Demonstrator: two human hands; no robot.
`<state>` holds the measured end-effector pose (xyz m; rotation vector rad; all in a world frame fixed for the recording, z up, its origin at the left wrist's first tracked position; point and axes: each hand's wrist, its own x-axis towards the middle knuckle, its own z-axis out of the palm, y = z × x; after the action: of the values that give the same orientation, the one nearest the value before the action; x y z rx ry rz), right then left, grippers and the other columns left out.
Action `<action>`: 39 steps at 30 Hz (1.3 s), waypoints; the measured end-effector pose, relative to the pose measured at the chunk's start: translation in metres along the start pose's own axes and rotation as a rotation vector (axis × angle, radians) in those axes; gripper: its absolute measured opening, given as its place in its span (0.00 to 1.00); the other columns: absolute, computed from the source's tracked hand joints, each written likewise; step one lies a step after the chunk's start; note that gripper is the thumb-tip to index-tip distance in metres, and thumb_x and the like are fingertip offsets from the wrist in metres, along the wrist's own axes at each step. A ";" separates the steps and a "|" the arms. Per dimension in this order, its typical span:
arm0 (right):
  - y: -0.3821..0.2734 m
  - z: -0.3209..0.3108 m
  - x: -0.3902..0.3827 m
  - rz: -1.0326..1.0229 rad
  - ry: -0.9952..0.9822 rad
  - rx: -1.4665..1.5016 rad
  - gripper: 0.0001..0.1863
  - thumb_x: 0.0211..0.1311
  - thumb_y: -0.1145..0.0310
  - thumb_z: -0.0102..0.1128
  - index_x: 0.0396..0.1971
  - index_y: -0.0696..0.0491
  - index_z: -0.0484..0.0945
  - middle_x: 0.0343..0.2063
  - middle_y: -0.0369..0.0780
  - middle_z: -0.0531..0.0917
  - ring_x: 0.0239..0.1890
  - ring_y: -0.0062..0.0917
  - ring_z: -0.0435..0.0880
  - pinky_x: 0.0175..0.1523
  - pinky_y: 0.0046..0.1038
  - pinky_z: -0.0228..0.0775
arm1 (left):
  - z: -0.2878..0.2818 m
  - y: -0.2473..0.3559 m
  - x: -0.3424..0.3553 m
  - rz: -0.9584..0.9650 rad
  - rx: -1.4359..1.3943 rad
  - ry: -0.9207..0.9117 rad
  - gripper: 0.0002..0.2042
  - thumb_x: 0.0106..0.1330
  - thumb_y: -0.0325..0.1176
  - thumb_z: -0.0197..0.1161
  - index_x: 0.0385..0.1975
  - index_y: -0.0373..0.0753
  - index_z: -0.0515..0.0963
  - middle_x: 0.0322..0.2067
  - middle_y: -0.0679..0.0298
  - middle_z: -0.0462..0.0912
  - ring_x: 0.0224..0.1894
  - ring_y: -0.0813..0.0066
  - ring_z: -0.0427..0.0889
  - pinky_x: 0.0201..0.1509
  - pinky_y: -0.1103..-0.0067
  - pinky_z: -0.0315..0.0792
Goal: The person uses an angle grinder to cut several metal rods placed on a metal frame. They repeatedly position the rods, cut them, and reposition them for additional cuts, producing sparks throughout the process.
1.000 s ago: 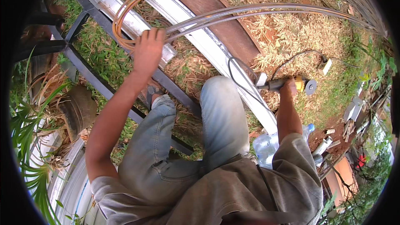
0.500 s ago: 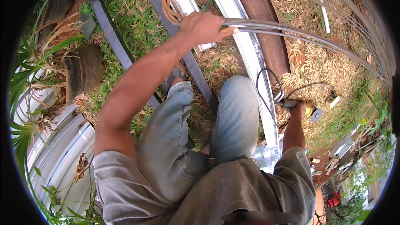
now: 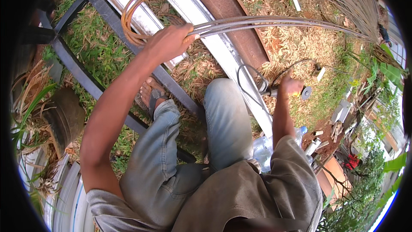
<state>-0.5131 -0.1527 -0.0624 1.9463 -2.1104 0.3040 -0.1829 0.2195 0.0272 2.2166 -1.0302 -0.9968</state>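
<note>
right now, clasps a bundle of thin metal rods (image 3: 274, 21) in the left hand (image 3: 171, 43), with fingers curled over and mostly out of sight underneath, and with thumb laid along the strands toward the right. lies across the grip with a long axis running roughly left to right, bowed rather than straight. leaving the grip on the right, stretches out as a grey, near-parallel band and dips slightly toward a wide sheaf of more rods (image 3: 360, 13), well apart from the hand. just left of the grip, turns rusty orange and bends round in a tight loop with closed end pointing left, then doubles back above the grip and runs right again toward the same sheaf. left of the grip, crosses a short silver profile (image 3: 137, 15); right of the grip, crosses a long silver channel (image 3: 223, 53) and a rust-brown channel (image 3: 251, 45). below the grip, nearer the body, has a dark frame bar (image 3: 184, 96). well right of the grip and lower, sets the right hand (image 3: 290, 87) at an angle grinder (image 3: 306, 93), with one digit lifted; cannot tell the closing of the other fingers.
</note>
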 end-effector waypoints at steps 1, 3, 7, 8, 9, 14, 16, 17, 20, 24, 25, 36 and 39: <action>-0.030 -0.028 -0.017 -0.391 0.037 0.173 0.44 0.57 0.47 0.71 0.59 0.69 0.67 0.57 0.56 0.72 0.59 0.44 0.72 0.63 0.45 0.66 | 0.004 -0.002 0.000 0.045 0.018 0.046 0.22 0.74 0.48 0.52 0.50 0.32 0.76 0.36 0.44 0.83 0.37 0.44 0.83 0.41 0.57 0.76; -0.099 -0.075 -0.067 -0.940 -0.309 0.899 0.28 0.58 0.59 0.71 0.53 0.62 0.75 0.53 0.52 0.77 0.61 0.42 0.72 0.66 0.43 0.64 | 0.011 -0.005 -0.001 0.135 0.041 0.170 0.22 0.75 0.49 0.51 0.49 0.34 0.76 0.38 0.44 0.81 0.40 0.44 0.82 0.43 0.57 0.76; -0.204 -0.144 -0.124 -1.695 -0.355 0.786 0.15 0.55 0.63 0.72 0.42 0.51 0.85 0.43 0.39 0.83 0.47 0.35 0.80 0.55 0.36 0.73 | 0.017 -0.003 -0.005 0.075 0.095 0.187 0.21 0.75 0.49 0.51 0.48 0.34 0.77 0.43 0.44 0.80 0.44 0.46 0.83 0.46 0.57 0.78; -0.215 -0.153 -0.126 -1.710 -0.506 0.790 0.13 0.56 0.64 0.71 0.40 0.52 0.85 0.40 0.37 0.84 0.43 0.33 0.81 0.49 0.33 0.76 | 0.016 -0.003 -0.005 0.030 0.110 0.182 0.21 0.75 0.49 0.51 0.49 0.35 0.77 0.44 0.45 0.81 0.44 0.46 0.84 0.45 0.58 0.79; -0.222 -0.157 -0.129 -1.764 -0.352 0.908 0.09 0.56 0.67 0.71 0.35 0.53 0.86 0.36 0.36 0.84 0.37 0.30 0.80 0.42 0.29 0.76 | 0.014 -0.002 -0.006 0.004 0.097 0.116 0.21 0.75 0.50 0.51 0.48 0.35 0.77 0.43 0.46 0.81 0.42 0.47 0.84 0.43 0.58 0.79; -0.226 -0.148 -0.119 -1.871 -0.430 0.837 0.09 0.53 0.67 0.73 0.33 0.53 0.87 0.34 0.37 0.85 0.36 0.30 0.81 0.41 0.31 0.77 | 0.009 -0.002 -0.010 0.045 0.032 0.166 0.20 0.73 0.49 0.54 0.46 0.34 0.76 0.37 0.54 0.83 0.36 0.50 0.85 0.36 0.59 0.79; -0.228 -0.144 -0.116 -1.881 -0.445 0.775 0.09 0.54 0.66 0.72 0.34 0.53 0.87 0.35 0.37 0.85 0.36 0.30 0.81 0.41 0.31 0.77 | 0.010 -0.003 -0.011 0.096 0.142 0.256 0.18 0.70 0.46 0.58 0.47 0.36 0.77 0.37 0.57 0.83 0.43 0.57 0.83 0.44 0.63 0.78; -0.228 -0.143 -0.116 -1.913 -0.417 0.739 0.10 0.54 0.66 0.72 0.35 0.54 0.87 0.36 0.38 0.86 0.37 0.31 0.82 0.42 0.31 0.78 | 0.012 -0.005 -0.010 0.147 0.240 0.312 0.18 0.70 0.46 0.59 0.47 0.37 0.78 0.39 0.58 0.83 0.46 0.58 0.82 0.48 0.64 0.76; -0.227 -0.141 -0.121 -1.956 -0.335 0.703 0.11 0.55 0.66 0.71 0.37 0.54 0.87 0.37 0.39 0.86 0.39 0.32 0.82 0.45 0.31 0.78 | 0.024 -0.007 -0.011 0.246 0.507 0.543 0.21 0.67 0.47 0.61 0.53 0.38 0.76 0.46 0.60 0.80 0.53 0.61 0.76 0.58 0.63 0.69; -0.217 -0.141 -0.133 -1.835 -0.344 0.745 0.14 0.57 0.70 0.68 0.44 0.54 0.85 0.42 0.40 0.86 0.45 0.34 0.82 0.52 0.32 0.77 | 0.048 -0.006 -0.015 0.160 0.527 0.593 0.29 0.65 0.48 0.63 0.60 0.35 0.71 0.53 0.58 0.76 0.56 0.60 0.73 0.64 0.62 0.62; -0.216 -0.141 -0.135 -1.857 -0.312 0.740 0.15 0.58 0.68 0.68 0.46 0.53 0.85 0.44 0.40 0.85 0.47 0.35 0.82 0.55 0.34 0.75 | 0.052 -0.007 -0.015 0.141 0.536 0.611 0.30 0.65 0.48 0.63 0.61 0.34 0.70 0.52 0.57 0.76 0.56 0.61 0.74 0.63 0.63 0.63; -0.020 -0.109 -0.094 -0.889 -0.312 0.726 0.33 0.63 0.55 0.66 0.62 0.60 0.71 0.58 0.57 0.74 0.59 0.50 0.73 0.67 0.46 0.61 | 0.045 -0.004 -0.005 -0.007 0.540 0.294 0.28 0.66 0.44 0.63 0.62 0.37 0.68 0.52 0.55 0.77 0.54 0.61 0.78 0.55 0.63 0.73; 0.076 -0.077 -0.054 -0.294 -0.192 0.504 0.37 0.63 0.52 0.65 0.60 0.68 0.70 0.55 0.58 0.76 0.57 0.48 0.75 0.62 0.41 0.66 | 0.042 -0.001 -0.007 -0.004 0.473 0.258 0.26 0.66 0.42 0.63 0.60 0.36 0.68 0.51 0.54 0.77 0.55 0.59 0.78 0.54 0.63 0.73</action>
<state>-0.5819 -0.0709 -0.0057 2.6289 -1.9475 0.6640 -0.2182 0.2209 0.0040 2.6337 -1.2340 -0.4772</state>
